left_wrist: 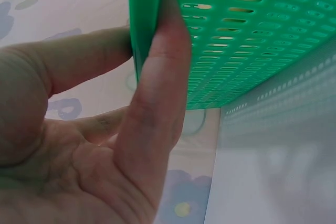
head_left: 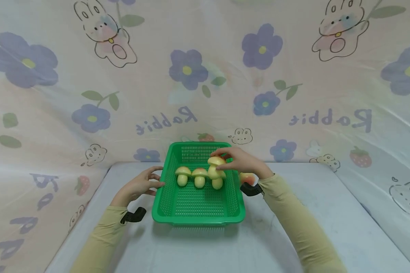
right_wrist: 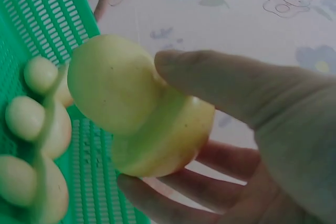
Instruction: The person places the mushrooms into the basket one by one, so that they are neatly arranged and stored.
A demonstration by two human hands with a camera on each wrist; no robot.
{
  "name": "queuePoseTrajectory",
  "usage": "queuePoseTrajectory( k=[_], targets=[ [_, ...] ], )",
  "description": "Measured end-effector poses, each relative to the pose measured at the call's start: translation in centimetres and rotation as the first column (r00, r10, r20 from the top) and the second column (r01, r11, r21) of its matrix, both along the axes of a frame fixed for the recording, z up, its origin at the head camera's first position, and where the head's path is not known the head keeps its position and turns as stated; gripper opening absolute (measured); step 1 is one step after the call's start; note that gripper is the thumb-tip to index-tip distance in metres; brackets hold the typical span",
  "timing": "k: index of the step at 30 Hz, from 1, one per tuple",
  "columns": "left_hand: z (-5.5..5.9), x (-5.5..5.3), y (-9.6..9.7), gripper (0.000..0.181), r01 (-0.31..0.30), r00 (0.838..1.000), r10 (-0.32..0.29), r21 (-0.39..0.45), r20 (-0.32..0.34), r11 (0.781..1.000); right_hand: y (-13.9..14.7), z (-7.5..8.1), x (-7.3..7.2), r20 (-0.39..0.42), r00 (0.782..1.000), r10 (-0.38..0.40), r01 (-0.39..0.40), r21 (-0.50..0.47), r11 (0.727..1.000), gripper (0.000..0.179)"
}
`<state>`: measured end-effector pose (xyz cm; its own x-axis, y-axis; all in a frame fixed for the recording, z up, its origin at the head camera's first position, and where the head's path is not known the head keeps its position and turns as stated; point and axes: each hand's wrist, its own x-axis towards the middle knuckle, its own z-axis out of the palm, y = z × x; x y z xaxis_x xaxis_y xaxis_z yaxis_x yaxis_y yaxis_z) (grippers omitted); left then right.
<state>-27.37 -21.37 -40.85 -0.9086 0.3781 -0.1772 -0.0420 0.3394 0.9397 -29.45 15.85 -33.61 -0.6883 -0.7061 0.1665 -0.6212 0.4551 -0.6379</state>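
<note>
A green plastic basket [head_left: 198, 220] stands in the middle of the head view. My left hand [head_left: 141, 185] grips its left rim; in the left wrist view the thumb and fingers [left_wrist: 157, 77] lie on opposite sides of that edge. Over the basket's right part, my right hand [head_left: 240, 161] holds a yellow toy mushroom [head_left: 213, 160] with a reddish cap. The right wrist view shows the thumb near the stem of this held mushroom [right_wrist: 113, 85] and the fingers around its cap. Three similar mushrooms [head_left: 199, 178] lie in a row inside the basket, stems toward me.
On the white table [head_left: 276, 227], a reddish-yellow rounded thing [head_left: 247, 178] sits just right of the basket, partly hidden by my right wrist. Behind the table hangs a curtain [head_left: 222, 98] printed with rabbits and flowers.
</note>
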Motion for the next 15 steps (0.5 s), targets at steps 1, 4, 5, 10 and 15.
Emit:
queuePoseTrajectory(
  k=[1,4,5,10,15],
  targets=[
    [0.0,0.0,0.0,0.072,0.000,1.000,0.000,0.001,0.000,1.000,-0.5,0.0,-0.1,0.001,1.000,0.014,-0.014,-0.005,1.000,0.046],
    [0.0,-0.1,0.0,0.073,-0.001,1.000,0.001,0.002,0.002,1.000,-1.9,-0.1,-0.2,0.009,0.999,0.035,-0.035,0.008,0.999,0.045],
    [0.0,-0.1,0.0,0.072,0.000,1.000,0.000,0.001,0.002,1.000,-2.3,-0.2,-0.2,0.018,0.999,0.039,-0.039,0.013,0.999,0.045],
    [-0.1,-0.1,0.1,0.072,0.000,1.000,0.000,-0.002,0.001,1.000,-3.9,-0.6,-0.4,0.043,0.999,0.028,-0.031,0.056,0.998,0.047],
    [0.1,-0.1,0.1,0.072,0.000,1.000,0.000,-0.003,0.000,1.000,-5.4,-0.7,-0.5,0.067,0.997,0.033,-0.036,0.056,0.998,0.046]
  ],
)
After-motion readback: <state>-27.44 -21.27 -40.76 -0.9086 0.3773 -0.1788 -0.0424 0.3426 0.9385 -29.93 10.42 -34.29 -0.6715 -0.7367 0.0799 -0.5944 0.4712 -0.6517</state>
